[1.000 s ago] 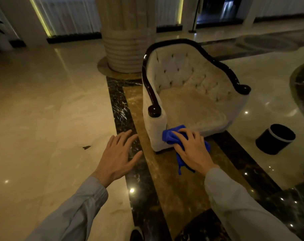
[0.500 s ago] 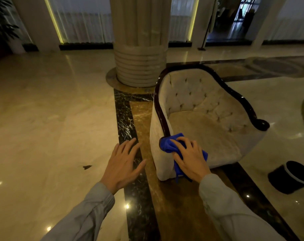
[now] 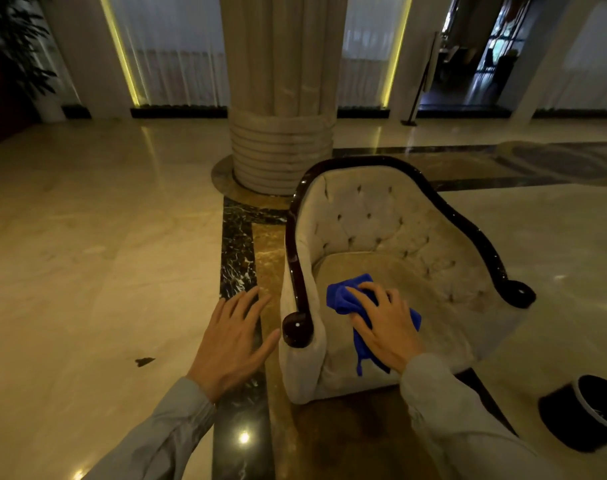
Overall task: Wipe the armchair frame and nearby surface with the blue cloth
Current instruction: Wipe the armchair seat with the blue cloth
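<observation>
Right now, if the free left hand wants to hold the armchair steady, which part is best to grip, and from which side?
Grip the dark rounded knob that ends the near armrest rail, coming from the left and above. It stands proud of the armchair cushion, so fingers can wrap it, and the open left hand is right beside it. The right hand holds the blue cloth on the seat.

The armchair (image 3: 392,237) pairs matt, tufted beige fabric with a glossy dark wooden frame (image 3: 297,271) (highlights on its scroll). The blue cloth (image 3: 347,296) looks soft, fuzzy. The floor (image 3: 87,254) is polished marble.
</observation>
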